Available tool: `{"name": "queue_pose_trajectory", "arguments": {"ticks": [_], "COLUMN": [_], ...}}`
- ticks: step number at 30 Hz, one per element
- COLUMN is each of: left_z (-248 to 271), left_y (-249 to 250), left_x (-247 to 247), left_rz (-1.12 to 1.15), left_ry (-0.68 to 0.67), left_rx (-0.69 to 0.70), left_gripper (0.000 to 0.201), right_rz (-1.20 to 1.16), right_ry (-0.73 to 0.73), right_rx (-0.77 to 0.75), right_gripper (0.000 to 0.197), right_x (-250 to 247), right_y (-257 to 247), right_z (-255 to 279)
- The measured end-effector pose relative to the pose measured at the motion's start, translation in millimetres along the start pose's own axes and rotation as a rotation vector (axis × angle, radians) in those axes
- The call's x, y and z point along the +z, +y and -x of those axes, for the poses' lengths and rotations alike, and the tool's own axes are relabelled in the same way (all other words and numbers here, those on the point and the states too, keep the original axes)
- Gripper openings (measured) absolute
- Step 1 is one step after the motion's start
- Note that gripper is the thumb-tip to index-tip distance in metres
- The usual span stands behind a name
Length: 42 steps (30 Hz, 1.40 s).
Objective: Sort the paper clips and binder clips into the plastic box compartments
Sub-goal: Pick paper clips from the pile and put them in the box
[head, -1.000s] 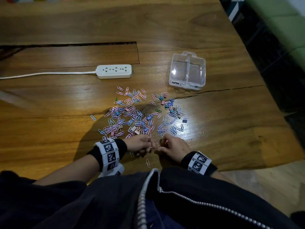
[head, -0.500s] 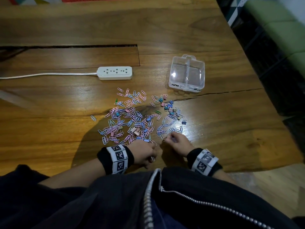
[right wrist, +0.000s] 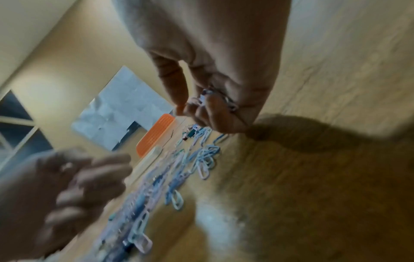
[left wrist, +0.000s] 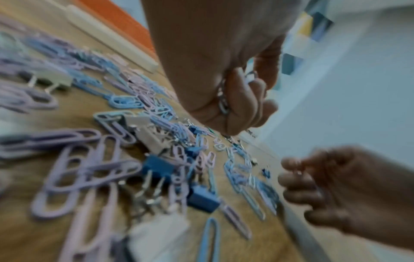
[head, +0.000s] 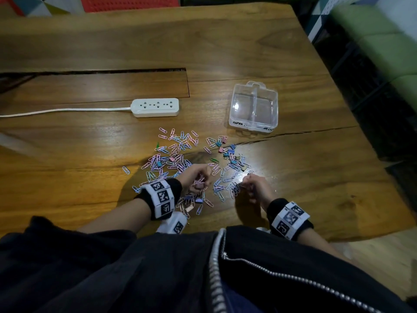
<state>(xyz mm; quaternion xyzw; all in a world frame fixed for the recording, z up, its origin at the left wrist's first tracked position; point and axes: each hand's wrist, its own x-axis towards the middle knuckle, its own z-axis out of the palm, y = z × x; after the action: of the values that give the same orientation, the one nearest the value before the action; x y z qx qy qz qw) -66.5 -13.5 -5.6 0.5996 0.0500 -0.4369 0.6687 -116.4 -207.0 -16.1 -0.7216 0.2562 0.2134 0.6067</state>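
Note:
A loose scatter of pastel paper clips point(head: 178, 154) and small binder clips point(head: 230, 152) covers the middle of the wooden table. Behind it to the right stands the clear two-compartment plastic box point(head: 253, 128), lid open, both compartments bare. My left hand point(head: 198, 179) hovers over the near part of the pile, its fingers curled round a bunch of paper clips point(left wrist: 223, 104). My right hand point(head: 252, 186) is at the pile's right edge, its fingers curled round a few clips point(right wrist: 215, 99). Both wrist views are blurred.
A white power strip point(head: 155, 107) with its cord running left lies behind the pile. A long slot point(head: 112, 72) cuts the tabletop at the back left. The table's right edge point(head: 370, 141) drops off beside a green seat. My dark jacket fills the foreground.
Both hands have moved forward from the near table edge into the pile. The left hand now holds a bunch of clips. The head view has tilted so the scene sits lower.

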Motion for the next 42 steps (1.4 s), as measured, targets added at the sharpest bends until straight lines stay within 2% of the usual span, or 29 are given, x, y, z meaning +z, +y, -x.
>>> {"name": "queue_pose_trajectory", "arguments": {"ticks": [2,3,4,6,7,9,12,14,17,19,21,23,26,28,31,36,39,42], "left_z": [-5,-8,-11,-17,-19,-19,-22,-25,-27,-27,-23,-23,-20,-19,-22,-52,-77,-102], "left_y": [3,4,4,4,2,-1,-5,-7,-6,-5,-5,-5,0,7,25,83,121,156], "left_x": [0,2,5,11,14,20,24,25,29,29,25,18,13,9,1,-5,2,16], "left_rz": [0.051,0.006,-0.111,-0.507,-0.719,-1.103,-1.459,-1.553,-1.656,-1.747,-1.824,-1.872,-1.8,-1.671,-1.286,-0.246,-0.029,0.124], "left_ry": [-0.001,0.019,0.056,0.139,0.17,0.198,0.215,0.22,0.206,0.178,0.137,0.091,0.086,0.115,0.135,0.172,0.182,0.206], "left_rx": [-0.007,-0.02,-0.03,-0.011,0.021,0.081,0.125,0.122,0.099,0.104,0.113,0.115,0.097,0.104,0.049,-0.109,-0.113,-0.092], "left_gripper": [0.026,0.025,0.025,0.027,0.027,0.03,0.047,0.049,0.035,0.034,0.035,0.034,0.033,0.036,0.028,0.03,0.026,0.026], "right_rz": [0.418,0.624,0.78,0.903,0.915,0.914,0.906,0.946,1.077,1.09,0.955,0.77,0.57,0.413,0.265,0.25,0.085,-0.022], "right_ry": [0.098,0.142,0.168,0.15,0.13,0.115,0.082,0.036,-0.026,-0.064,-0.07,-0.064,-0.071,-0.066,0.018,0.158,0.178,0.113], "right_rx": [-0.099,-0.146,-0.177,-0.211,-0.222,-0.247,-0.238,-0.234,-0.273,-0.278,-0.258,-0.233,-0.202,-0.196,-0.212,-0.202,-0.104,-0.042], "right_gripper": [0.016,0.02,0.029,0.044,0.045,0.036,0.018,0.016,0.023,0.024,0.014,0.013,0.017,0.02,0.022,0.011,0.007,0.012], "right_x": [4,6,7,9,10,12,17,18,17,15,11,4,-9,-19,-33,-38,-38,-36], "right_y": [2,4,4,4,3,4,4,3,4,0,-9,-23,-53,-77,-115,-162,-175,-181], "right_z": [1,4,6,7,6,3,-1,-2,-5,-7,-10,-17,-32,-45,-68,-111,-136,-145]}}
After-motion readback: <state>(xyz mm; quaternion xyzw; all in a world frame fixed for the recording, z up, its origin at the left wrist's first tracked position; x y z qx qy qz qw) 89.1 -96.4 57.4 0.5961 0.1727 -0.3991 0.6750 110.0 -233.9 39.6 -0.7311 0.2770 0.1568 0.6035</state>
